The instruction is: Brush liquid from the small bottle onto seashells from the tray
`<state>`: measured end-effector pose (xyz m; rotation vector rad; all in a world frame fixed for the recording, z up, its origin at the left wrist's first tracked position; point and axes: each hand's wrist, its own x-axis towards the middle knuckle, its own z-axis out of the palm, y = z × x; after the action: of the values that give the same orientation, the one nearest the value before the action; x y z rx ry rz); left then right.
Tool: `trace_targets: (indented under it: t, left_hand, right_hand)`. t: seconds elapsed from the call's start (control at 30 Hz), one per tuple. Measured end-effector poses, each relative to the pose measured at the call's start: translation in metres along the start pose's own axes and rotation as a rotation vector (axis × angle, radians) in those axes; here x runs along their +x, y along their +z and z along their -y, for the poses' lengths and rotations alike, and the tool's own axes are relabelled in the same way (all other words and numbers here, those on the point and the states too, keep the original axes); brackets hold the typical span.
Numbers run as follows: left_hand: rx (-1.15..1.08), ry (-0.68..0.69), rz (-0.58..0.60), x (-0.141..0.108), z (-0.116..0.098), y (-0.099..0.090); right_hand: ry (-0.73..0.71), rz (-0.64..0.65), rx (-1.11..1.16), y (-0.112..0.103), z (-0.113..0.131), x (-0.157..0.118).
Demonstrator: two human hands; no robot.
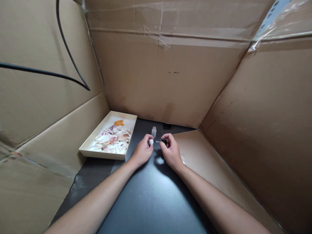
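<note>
Bare forearms (pixel 104 195) stretched over the dark bench (pixel 146 201), two hands at work on the near side of the small translucent bottle (pixel 153 132)!

Left hand (pixel 142 151) has the small white shell (pixel 151 142) pinched in its fingertips, just short of the bottle; right hand (pixel 171 150), near and right of it, grips the black-capped brush (pixel 164 142), bristle end pointing at the shell, and whether they touch, I can't tell; off to the bottle's left sits the shallow tray (pixel 104 155) of assorted seashells (pixel 113 139), with a cardboard wall (pixel 156 84) behind the bottle.
</note>
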<state>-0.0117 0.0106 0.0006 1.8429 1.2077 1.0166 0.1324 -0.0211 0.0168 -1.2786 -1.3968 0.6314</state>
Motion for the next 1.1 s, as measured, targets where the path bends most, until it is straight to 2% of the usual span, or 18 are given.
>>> trace_targets:
  t: [0.43, 0.77, 1.1]
  left_hand:
    - [0.029, 0.040, -0.019, 0.0009, 0.0004, 0.0002]
    - [0.071, 0.067, -0.018, 0.0011, 0.0000, -0.0006]
    - [0.028, 0.023, -0.013, 0.0016, 0.0000, -0.0002]
  right_hand:
    - [-0.018, 0.054, 0.025, 0.0004, 0.0003, -0.0005]
    - [-0.013, 0.030, 0.004, 0.0007, -0.0005, -0.0003]
    - [0.007, 0.000, 0.004, 0.0001, 0.0002, 0.0004]
